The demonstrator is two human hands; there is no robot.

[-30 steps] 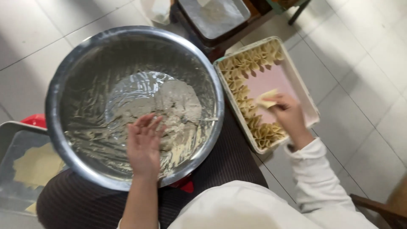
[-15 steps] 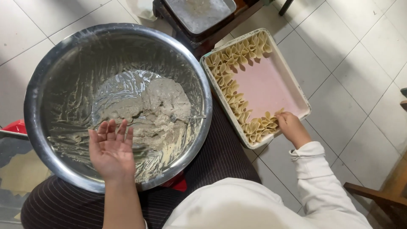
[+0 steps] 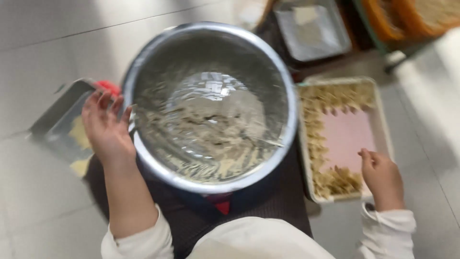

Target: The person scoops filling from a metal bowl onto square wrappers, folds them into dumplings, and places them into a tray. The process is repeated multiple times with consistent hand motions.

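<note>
My left hand (image 3: 103, 127) is open with fingers spread, at the left outer rim of a big steel bowl (image 3: 158, 62), above a small metal tray (image 3: 52, 120). A pale grey-beige paste (image 3: 211, 129) is smeared across the bowl's bottom. My right hand (image 3: 381, 177) rests with curled fingers at the near right corner of a white tray (image 3: 385, 122) with a pink liner. Several folded dough pieces (image 3: 318, 120) line its left and near sides. The picture is blurred, so I cannot see whether the right hand grips a piece.
The small metal tray holds a flat yellowish dough sheet (image 3: 79, 136), with something red (image 3: 108, 87) beside it. The bowl sits on a dark striped cloth (image 3: 268, 201). A dark tray (image 3: 311, 29) and orange crates (image 3: 388, 19) stand at the back. The floor is pale tile.
My left hand left the inside of the bowl and moved out to its left rim. My right hand stayed at the white tray's near corner. The view shifted and blurred.
</note>
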